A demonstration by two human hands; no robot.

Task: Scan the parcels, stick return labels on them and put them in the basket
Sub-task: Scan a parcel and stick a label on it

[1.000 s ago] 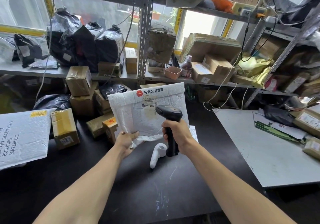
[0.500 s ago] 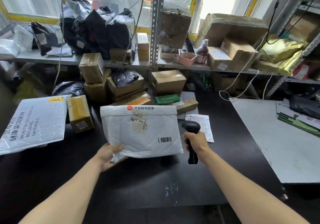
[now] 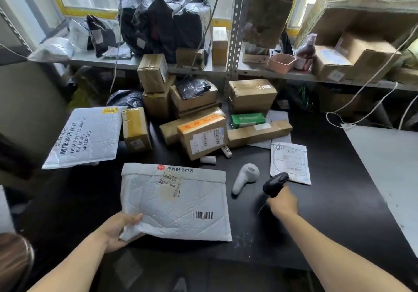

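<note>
A white padded mailer [image 3: 176, 203] with a red logo, shipping labels and a barcode lies flat on the black table [image 3: 328, 219]. My left hand [image 3: 117, 230] grips its lower left corner. My right hand [image 3: 282, 203] holds the black barcode scanner [image 3: 274, 184] by its handle, to the right of the mailer and next to the white scanner stand [image 3: 245, 177]. No basket is in view.
Several taped cardboard boxes [image 3: 203, 138] and a green box [image 3: 247, 120] are piled at the back of the table. A large white mailer [image 3: 83, 138] lies at the left, a small white packet [image 3: 289, 162] at the right. Metal shelves [image 3: 235, 43] behind hold bags and boxes. A grey board [image 3: 389, 162] lies right.
The mailer went from held upright to lying flat on the table. My right hand carried the scanner away from its face, down and to the right, beside the stand.
</note>
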